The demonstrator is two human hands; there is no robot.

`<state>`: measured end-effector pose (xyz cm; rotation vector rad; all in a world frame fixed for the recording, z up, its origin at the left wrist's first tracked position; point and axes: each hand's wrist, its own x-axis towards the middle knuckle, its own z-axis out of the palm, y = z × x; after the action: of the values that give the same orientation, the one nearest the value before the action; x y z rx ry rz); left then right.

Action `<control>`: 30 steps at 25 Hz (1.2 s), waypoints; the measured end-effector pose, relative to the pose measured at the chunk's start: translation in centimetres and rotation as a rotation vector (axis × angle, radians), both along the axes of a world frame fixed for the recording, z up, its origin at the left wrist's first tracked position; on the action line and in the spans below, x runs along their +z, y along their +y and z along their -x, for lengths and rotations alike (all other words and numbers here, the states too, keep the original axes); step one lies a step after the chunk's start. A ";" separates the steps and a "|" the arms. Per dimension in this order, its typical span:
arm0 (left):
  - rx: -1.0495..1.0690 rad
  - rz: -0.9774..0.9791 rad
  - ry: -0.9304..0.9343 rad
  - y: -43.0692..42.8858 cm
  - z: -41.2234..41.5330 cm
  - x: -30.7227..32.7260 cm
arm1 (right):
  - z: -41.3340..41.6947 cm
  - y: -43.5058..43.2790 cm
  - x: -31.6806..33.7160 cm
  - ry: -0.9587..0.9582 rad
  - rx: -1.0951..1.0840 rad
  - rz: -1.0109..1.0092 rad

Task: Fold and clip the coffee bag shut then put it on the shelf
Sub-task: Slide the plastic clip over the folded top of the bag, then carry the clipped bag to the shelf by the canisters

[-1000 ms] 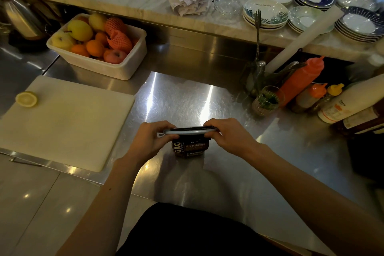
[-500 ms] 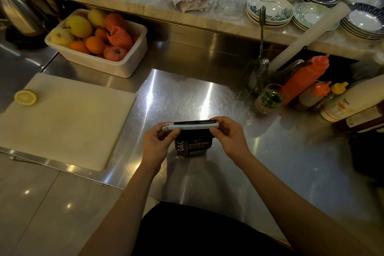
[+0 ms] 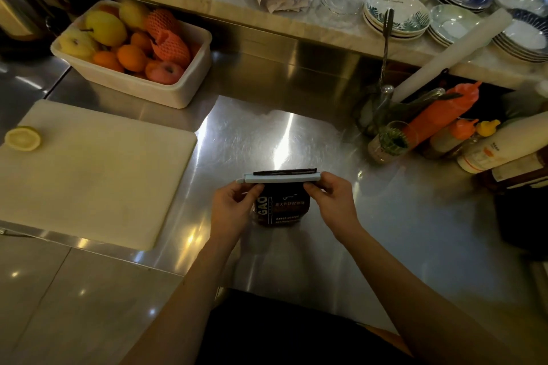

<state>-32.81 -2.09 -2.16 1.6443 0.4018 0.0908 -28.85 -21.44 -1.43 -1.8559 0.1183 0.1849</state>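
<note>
Dark coffee bag [image 3: 281, 207] standing upright on the steel desk [image 3: 296, 139], pale clip [image 3: 278, 178] across its folded top, left hand [image 3: 234, 207] and right hand [image 3: 332, 201] pinching the clip's two ends — fingers clenched on it — white cutting board [image 3: 89, 175] to the left, fruit tub [image 3: 133, 89] behind.

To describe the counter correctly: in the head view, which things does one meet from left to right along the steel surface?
Lemon half → cutting board → left hand → coffee bag → right hand → sauce bottles.
</note>
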 end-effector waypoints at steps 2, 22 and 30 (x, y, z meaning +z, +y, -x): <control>0.015 0.000 -0.016 1.4 0.0 0.2 | 0.0 1.3 0.6 -0.015 0.004 0.002; 0.622 -0.068 -0.077 5.8 14.2 4.2 | 4.4 11.6 3.9 -0.021 0.550 -0.196; 1.094 -0.110 -0.136 1.5 29.4 5.1 | 14.9 15.4 4.1 0.059 1.051 -0.293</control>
<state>-62.22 -0.59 2.93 1.3407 1.1633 1.0432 -43.72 -6.02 2.72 -1.4572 -0.8192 0.9235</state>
